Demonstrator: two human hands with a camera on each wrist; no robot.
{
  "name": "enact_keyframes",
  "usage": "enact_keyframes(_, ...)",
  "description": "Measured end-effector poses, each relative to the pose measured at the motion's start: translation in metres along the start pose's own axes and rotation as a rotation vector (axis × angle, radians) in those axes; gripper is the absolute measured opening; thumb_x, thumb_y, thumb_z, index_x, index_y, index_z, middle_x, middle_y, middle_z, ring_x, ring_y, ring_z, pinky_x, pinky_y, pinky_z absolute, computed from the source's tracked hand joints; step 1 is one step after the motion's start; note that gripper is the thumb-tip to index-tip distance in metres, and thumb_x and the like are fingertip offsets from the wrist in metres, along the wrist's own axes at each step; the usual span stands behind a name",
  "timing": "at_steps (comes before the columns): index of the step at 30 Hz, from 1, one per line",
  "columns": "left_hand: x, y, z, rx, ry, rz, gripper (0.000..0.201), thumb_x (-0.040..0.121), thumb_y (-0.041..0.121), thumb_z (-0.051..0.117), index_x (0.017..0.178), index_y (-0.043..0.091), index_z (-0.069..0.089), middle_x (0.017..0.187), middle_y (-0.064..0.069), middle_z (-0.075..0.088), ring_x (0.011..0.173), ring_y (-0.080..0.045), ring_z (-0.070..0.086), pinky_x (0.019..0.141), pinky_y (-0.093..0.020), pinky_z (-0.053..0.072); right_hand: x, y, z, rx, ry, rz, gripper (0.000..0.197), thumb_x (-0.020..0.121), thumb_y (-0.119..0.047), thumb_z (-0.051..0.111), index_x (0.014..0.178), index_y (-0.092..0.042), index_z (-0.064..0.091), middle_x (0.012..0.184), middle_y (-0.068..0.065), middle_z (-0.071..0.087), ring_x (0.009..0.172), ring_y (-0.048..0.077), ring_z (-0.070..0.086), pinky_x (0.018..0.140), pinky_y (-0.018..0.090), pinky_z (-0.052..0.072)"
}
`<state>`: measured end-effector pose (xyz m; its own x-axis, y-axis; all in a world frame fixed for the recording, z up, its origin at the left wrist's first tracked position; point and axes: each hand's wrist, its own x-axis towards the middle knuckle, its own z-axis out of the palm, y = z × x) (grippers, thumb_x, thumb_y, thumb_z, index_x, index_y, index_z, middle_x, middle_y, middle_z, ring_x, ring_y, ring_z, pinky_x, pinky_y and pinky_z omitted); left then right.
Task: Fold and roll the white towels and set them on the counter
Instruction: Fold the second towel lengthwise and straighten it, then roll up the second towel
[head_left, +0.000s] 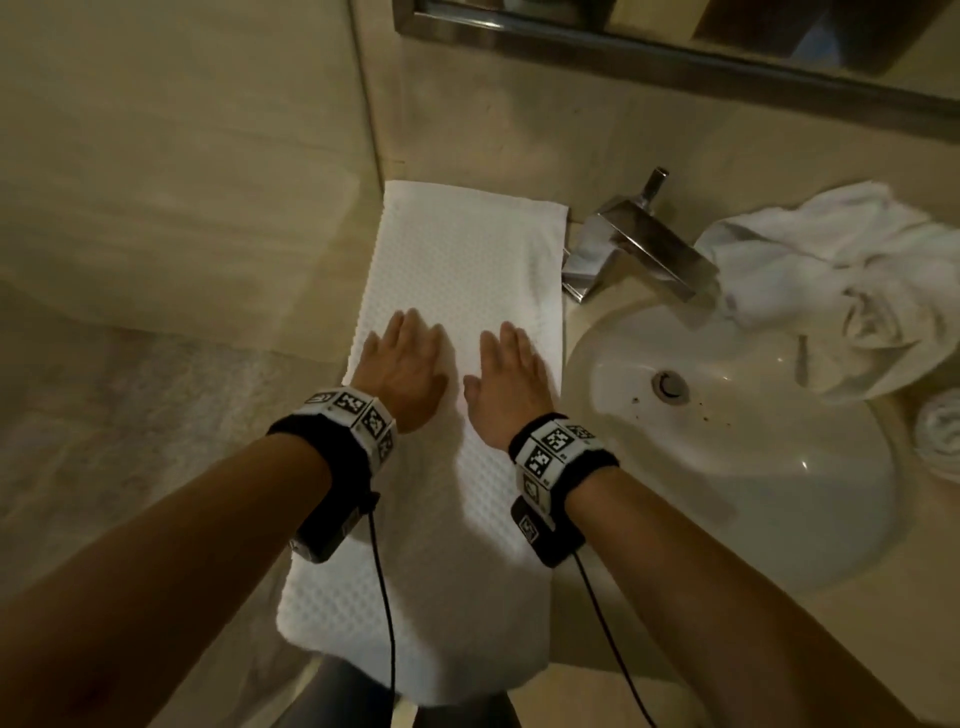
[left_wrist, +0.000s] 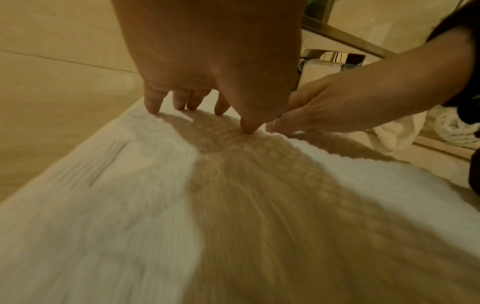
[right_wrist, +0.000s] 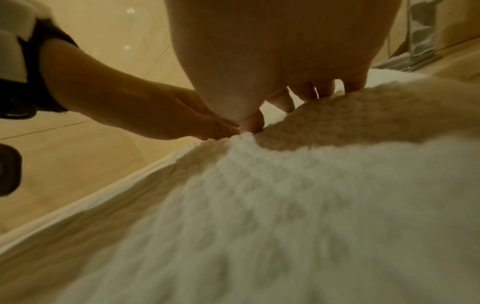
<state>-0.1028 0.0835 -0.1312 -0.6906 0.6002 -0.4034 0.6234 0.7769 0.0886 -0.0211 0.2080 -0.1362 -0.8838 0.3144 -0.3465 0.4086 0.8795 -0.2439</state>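
White and waffle-textured, the folded towel (head_left: 457, 291) lay as a long strip on the beige counter (head_left: 582, 171), running from the wall at the back to the front edge, where its near end hung slightly over. It sat just left of the sink (head_left: 727, 467), its far right corner close to the chrome tap (head_left: 639, 244). Both hands rested flat on the middle of the towel, side by side and nearly touching at the thumbs. The left hand (head_left: 400, 364) had its fingers straight and slightly spread, the tips pressing down on the cloth; the left wrist view showed those fingertips (left_wrist: 153, 105) and the thumb meeting the fabric without pinching any of it. The right hand (head_left: 506, 384) lay the same way, palm down with fingers extended, grasping nothing; its own wrist view showed the fingertips (right_wrist: 283, 102) set on the weave. Each wrist wore a black band with black-and-white square markers, and a thin cable trailed from each. A crumpled white towel (head_left: 841, 280) was heaped on the far side of the sink, spilling over its rim behind the tap. A rolled white towel (head_left: 940, 431) stood at the right edge of the counter, only partly in view. A mirror frame (head_left: 675, 62) ran along the wall above.
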Motion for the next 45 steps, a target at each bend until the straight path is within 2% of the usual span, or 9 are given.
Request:
enact_keyframes(14, -0.13, -0.003, 0.057, 0.031, 0.02, -0.053, 0.058, 0.1, 0.031, 0.024, 0.151, 0.013, 0.004, 0.159, -0.014, -0.002, 0.147, -0.029, 0.0, 0.116, -0.05, 0.018, -0.138, -0.027, 0.061, 0.021, 0.037, 0.017, 0.059, 0.102, -0.032, 0.031, 0.154, -0.014, 0.009, 0.162, 0.008, -0.002, 0.149, 0.023, -0.002, 0.121, 0.037, 0.004)
enact_keyframes(23, -0.213, -0.011, 0.117, -0.196, 0.257, -0.014, 0.055, 0.1, 0.023, 0.028, 0.148, 0.0, 0.018, 0.157, -0.017, 0.011, 0.147, -0.028, 0.007, 0.119, -0.04, 0.015, -0.222, -0.018, 0.118, 0.165, 0.301, 0.032, 0.05, 0.102, -0.029, 0.031, 0.151, -0.019, 0.026, 0.16, 0.0, 0.015, 0.147, 0.017, 0.011, 0.119, 0.033, 0.006)
enact_keyframes(27, -0.242, -0.011, 0.127, -0.303, 0.344, -0.033, 0.053, 0.098, 0.018, 0.037, 0.146, -0.002, 0.026, 0.154, -0.023, 0.017, 0.144, -0.034, 0.013, 0.119, -0.038, 0.012, -0.252, -0.005, 0.141, 0.212, 0.449, 0.066, 0.047, 0.098, -0.029, 0.046, 0.143, -0.018, 0.041, 0.154, 0.006, 0.031, 0.142, 0.024, 0.025, 0.118, 0.041, 0.019)
enact_keyframes(31, -0.261, -0.009, 0.147, -0.548, 0.414, -0.173, 0.061, 0.087, 0.01, 0.056, 0.141, 0.001, 0.03, 0.147, -0.024, 0.025, 0.132, -0.037, 0.031, 0.103, -0.035, 0.034, -0.27, 0.0, 0.158, 0.313, 0.642, 0.23, 0.044, 0.082, -0.024, 0.07, 0.119, -0.006, 0.055, 0.122, 0.016, 0.049, 0.112, 0.033, 0.046, 0.092, 0.045, 0.046)
enact_keyframes(34, -0.269, -0.007, 0.159, -0.646, 0.226, -0.335, 0.085, 0.085, 0.018, 0.063, 0.148, -0.004, 0.009, 0.152, -0.023, 0.016, 0.137, -0.033, 0.026, 0.107, -0.033, 0.029, -0.272, 0.005, 0.17, 0.563, 0.51, 0.503, 0.051, 0.081, -0.031, 0.072, 0.115, -0.001, 0.049, 0.12, 0.017, 0.048, 0.11, 0.035, 0.05, 0.088, 0.042, 0.046)
enact_keyframes(36, -0.267, -0.005, 0.164, -0.883, 0.126, -0.469, 0.084, 0.08, 0.012, 0.071, 0.144, -0.004, 0.018, 0.145, -0.018, 0.035, 0.131, -0.03, 0.039, 0.098, -0.03, 0.036, -0.267, 0.012, 0.173, 0.708, 0.336, 0.592, 0.062, 0.08, -0.036, 0.073, 0.126, -0.003, 0.046, 0.127, 0.014, 0.051, 0.115, 0.032, 0.052, 0.093, 0.04, 0.046)
enact_keyframes(39, -0.258, -0.004, 0.174, -1.073, 0.065, -0.526, 0.053, 0.075, 0.002, 0.075, 0.12, 0.006, 0.047, 0.113, -0.008, 0.06, 0.114, -0.026, 0.053, 0.08, -0.025, 0.039, -0.258, 0.023, 0.175, 0.887, 0.094, 0.544, 0.06, 0.077, -0.027, 0.074, 0.131, -0.013, 0.052, 0.126, 0.005, 0.059, 0.108, 0.025, 0.059, 0.089, 0.033, 0.049)
enact_keyframes(42, -0.252, -0.007, 0.187, -1.141, 0.075, -0.476, 0.071, 0.07, 0.004, 0.08, 0.132, 0.006, 0.047, 0.13, -0.008, 0.056, 0.118, -0.026, 0.052, 0.085, -0.027, 0.041, -0.256, 0.036, 0.183, 1.026, 0.01, 0.529, 0.055, 0.079, -0.019, 0.072, 0.131, -0.018, 0.055, 0.124, 0.0, 0.061, 0.106, 0.019, 0.059, 0.085, 0.029, 0.047)
enact_keyframes(45, -0.251, -0.012, 0.202, -1.157, 0.078, -0.499, 0.079, 0.064, 0.01, 0.084, 0.134, 0.008, 0.046, 0.131, -0.01, 0.057, 0.115, -0.027, 0.055, 0.086, -0.031, 0.045, -0.264, 0.049, 0.199, 0.966, -0.021, 0.505, 0.04, 0.078, -0.017, 0.073, 0.115, -0.011, 0.06, 0.115, 0.004, 0.064, 0.1, 0.021, 0.06, 0.083, 0.031, 0.049)
